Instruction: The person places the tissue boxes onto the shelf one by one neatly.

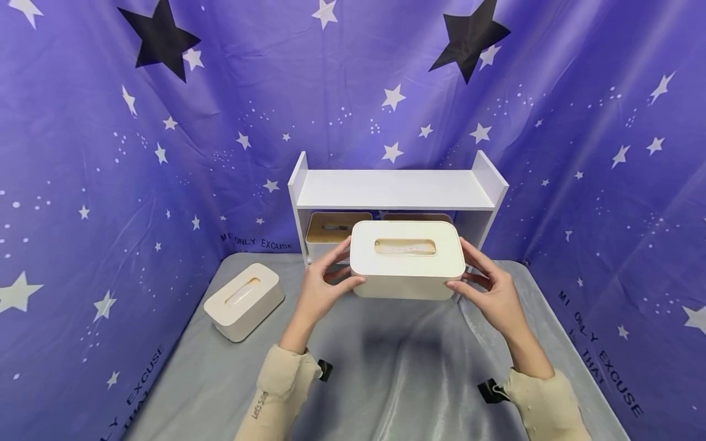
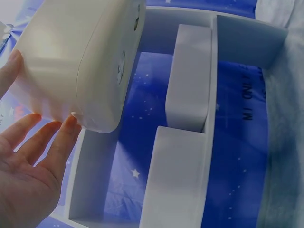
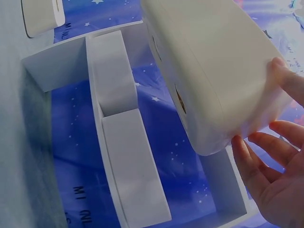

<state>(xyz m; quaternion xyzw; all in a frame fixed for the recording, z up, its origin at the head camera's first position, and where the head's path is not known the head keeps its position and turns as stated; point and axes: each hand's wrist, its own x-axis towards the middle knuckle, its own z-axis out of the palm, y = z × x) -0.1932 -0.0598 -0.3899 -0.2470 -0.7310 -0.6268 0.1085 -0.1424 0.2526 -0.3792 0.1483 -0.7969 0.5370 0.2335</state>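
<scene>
Both hands hold a cream tissue box (image 1: 408, 288) by its two short ends, raised over the table in front of a white shelf (image 1: 397, 190). My left hand (image 1: 321, 286) grips the left end, thumb on the near side and fingers on the end. At the other end my right hand (image 1: 494, 293) has the same grip. The oval slot on top faces up toward the head camera. From the left wrist view, the fingertips press the end of the tissue box (image 2: 61, 61); the right wrist view shows fingers against its opposite end.
A second cream tissue box (image 1: 244, 303) sits on the grey cloth (image 1: 386, 392) at the left. On the shelf's lower level stand two boxes, one with a brown lid (image 1: 336, 226), side by side. A purple star-patterned curtain (image 1: 353, 92) surrounds the table at the back and sides.
</scene>
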